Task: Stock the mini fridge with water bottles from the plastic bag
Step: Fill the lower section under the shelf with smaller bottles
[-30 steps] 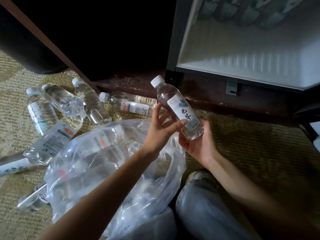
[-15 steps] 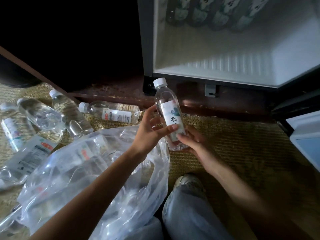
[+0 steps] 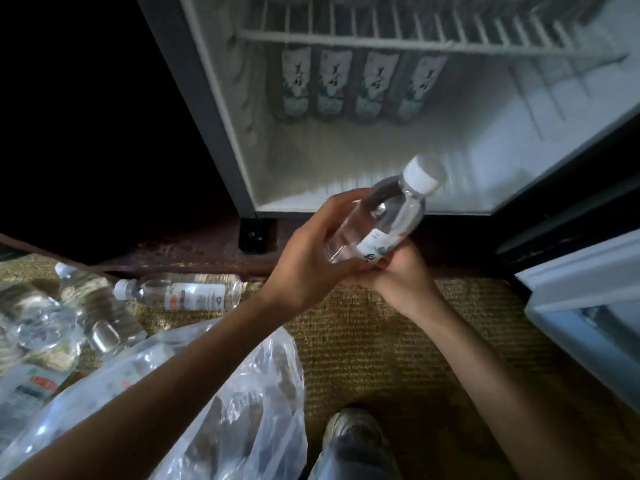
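Bottle (image 3: 382, 216): tilted, cap far-right, before fridge (image 3: 242, 98).
My left hand (image 3: 310, 252): fingers curled round its body.
My right hand (image 3: 398, 277): grips its base.

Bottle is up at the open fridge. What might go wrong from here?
1. The bottle is tilted and the right hand holds only its base; if the left hand lets go, it may slip.
2. The back row stands close together; sliding this one in may topple it.
3. Its cap may catch the wire shelf.
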A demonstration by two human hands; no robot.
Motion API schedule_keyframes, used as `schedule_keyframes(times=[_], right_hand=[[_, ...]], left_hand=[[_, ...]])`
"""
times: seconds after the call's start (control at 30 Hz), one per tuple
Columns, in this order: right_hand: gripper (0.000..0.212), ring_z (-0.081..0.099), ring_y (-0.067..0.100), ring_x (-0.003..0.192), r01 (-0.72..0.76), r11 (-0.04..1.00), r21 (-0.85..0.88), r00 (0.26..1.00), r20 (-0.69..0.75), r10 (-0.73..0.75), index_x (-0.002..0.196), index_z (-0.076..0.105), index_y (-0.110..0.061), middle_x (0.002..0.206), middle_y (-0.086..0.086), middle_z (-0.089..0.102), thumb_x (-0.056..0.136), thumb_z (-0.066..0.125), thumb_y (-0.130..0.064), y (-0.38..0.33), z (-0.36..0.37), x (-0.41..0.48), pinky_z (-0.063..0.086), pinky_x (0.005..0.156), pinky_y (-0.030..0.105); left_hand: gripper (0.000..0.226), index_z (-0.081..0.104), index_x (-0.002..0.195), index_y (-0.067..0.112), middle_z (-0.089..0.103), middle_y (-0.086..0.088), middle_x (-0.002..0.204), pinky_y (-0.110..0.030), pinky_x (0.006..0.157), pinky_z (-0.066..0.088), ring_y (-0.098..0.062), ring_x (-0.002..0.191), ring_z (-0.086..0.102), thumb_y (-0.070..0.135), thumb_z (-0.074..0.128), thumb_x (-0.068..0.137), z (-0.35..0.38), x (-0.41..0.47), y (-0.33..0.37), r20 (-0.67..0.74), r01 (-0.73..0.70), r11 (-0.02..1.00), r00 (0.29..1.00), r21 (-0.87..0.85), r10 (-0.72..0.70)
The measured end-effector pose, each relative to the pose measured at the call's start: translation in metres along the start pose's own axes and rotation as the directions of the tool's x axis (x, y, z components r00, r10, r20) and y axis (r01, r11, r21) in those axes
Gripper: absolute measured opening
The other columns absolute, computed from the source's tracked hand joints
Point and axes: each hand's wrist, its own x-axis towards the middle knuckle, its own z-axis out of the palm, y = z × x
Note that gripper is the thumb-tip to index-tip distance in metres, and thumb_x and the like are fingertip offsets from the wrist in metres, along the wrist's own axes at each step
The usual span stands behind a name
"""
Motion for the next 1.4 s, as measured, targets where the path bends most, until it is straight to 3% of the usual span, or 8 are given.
schedule_keyframes(times=[0.17, 0.4, 0.7, 0.77, 0.93, 1.07, 1.27, 1.4], right_hand=[[0.049, 0.07, 0.012, 0.092, 0.159, 0.982, -0.101, 0.959, -0.221, -0.178, 0.11, 0.063, -0.017, 0.097, -0.002, 0.073, 0.065, 0.083, -0.014, -0.015, -0.026, 0.019, 0.057, 0.081, 0.037], [0.079, 0.068, 0.021, 0.099, 0.171, 0.983, -0.067, 0.908, -0.377, -0.184, 0.118, 0.057, -0.002, 0.107, 0.01, 0.07, 0.051, 0.086, -0.033, -0.016, -0.075, 0.054, 0.056, 0.085, 0.039], [0.086, 0.065, 0.023, 0.102, 0.108, 0.969, -0.221, 0.906, -0.379, -0.187, 0.119, 0.052, -0.011, 0.112, 0.008, 0.065, 0.044, 0.086, -0.036, -0.016, -0.106, 0.079, 0.055, 0.085, 0.047], [0.087, 0.063, 0.026, 0.106, 0.101, 0.967, -0.236, 0.854, -0.478, -0.206, 0.126, 0.048, -0.011, 0.118, 0.012, 0.059, 0.049, 0.085, -0.03, -0.017, -0.101, 0.077, 0.054, 0.086, 0.047], [0.056, 0.049, 0.008, 0.118, 0.17, 0.979, 0.111, 0.78, -0.622, -0.065, 0.143, 0.036, -0.015, 0.14, 0.006, 0.045, 0.092, 0.056, -0.004, -0.018, -0.075, 0.032, 0.046, 0.092, 0.011], [0.046, 0.044, 0.012, 0.132, 0.286, 0.899, 0.333, 0.822, -0.567, -0.051, 0.144, 0.038, -0.018, 0.145, 0.001, 0.046, 0.1, 0.044, -0.027, -0.012, -0.055, 0.021, 0.036, 0.112, 0.037], [0.037, 0.057, 0.001, 0.114, 0.243, 0.89, 0.386, 0.832, -0.554, 0.013, 0.135, 0.05, -0.019, 0.123, -0.01, 0.061, 0.103, 0.037, -0.031, -0.025, -0.076, 0.063, 0.046, 0.097, 0.022], [0.047, 0.048, 0.019, 0.13, 0.257, 0.866, 0.429, 0.847, -0.531, 0.012, 0.141, 0.043, -0.01, 0.14, 0.008, 0.051, 0.101, 0.037, -0.033, -0.03, -0.085, 0.095, 0.036, 0.111, 0.042]], left_hand=[[0.069, 0.047, 0.134, 0.018, 0.059, 0.001, 0.127, -0.047, 0.098, 0.047, -0.017, 0.119, 0.056, 0.013, 0.079, 0.073, 0.022, 0.038, 0.006, -0.038, -0.084, 0.996, 0.996, -0.038, 0.083], [0.044, 0.054, 0.132, 0.013, 0.059, -0.001, 0.128, -0.028, 0.097, 0.049, -0.009, 0.114, 0.057, 0.003, 0.059, 0.089, 0.054, 0.083, 0.014, -0.057, 0.006, 0.997, 0.998, -0.074, -0.01], [0.08, 0.022, 0.149, 0.027, 0.038, 0.015, 0.14, -0.012, 0.082, 0.046, -0.001, 0.129, 0.038, -0.019, 0.038, 0.085, 0.077, 0.089, 0.011, 0.125, 0.118, 0.987, 0.987, -0.106, -0.105], [0.081, 0.019, 0.149, 0.024, 0.037, 0.014, 0.136, -0.016, 0.099, 0.041, 0.001, 0.128, 0.035, -0.021, 0.04, 0.085, 0.083, 0.09, 0.017, 0.129, 0.129, 0.983, 0.985, -0.13, -0.112], [0.079, 0.019, 0.149, 0.02, 0.038, 0.018, 0.129, -0.007, 0.095, 0.038, 0.016, 0.112, 0.042, -0.022, 0.039, 0.086, 0.088, 0.086, 0.019, 0.148, 0.162, 0.969, 0.98, -0.185, -0.136], [0.08, 0.019, 0.151, 0.02, 0.039, 0.01, 0.142, -0.006, 0.091, 0.039, 0.01, 0.125, 0.04, -0.023, 0.035, 0.086, 0.093, 0.087, 0.018, 0.157, 0.184, 0.96, 0.976, -0.21, -0.153], [0.081, 0.014, 0.152, 0.025, 0.029, 0.003, 0.154, -0.029, 0.116, 0.024, -0.008, 0.141, 0.026, -0.017, 0.034, 0.086, 0.097, 0.119, 0.024, 0.128, 0.166, 0.968, 0.981, -0.185, -0.144], [0.075, 0.014, 0.151, 0.027, 0.037, 0.013, 0.143, -0.017, 0.107, 0.033, -0.001, 0.13, 0.035, -0.011, 0.034, 0.089, 0.1, 0.147, 0.033, 0.105, 0.167, 0.97, 0.983, -0.178, -0.15]])
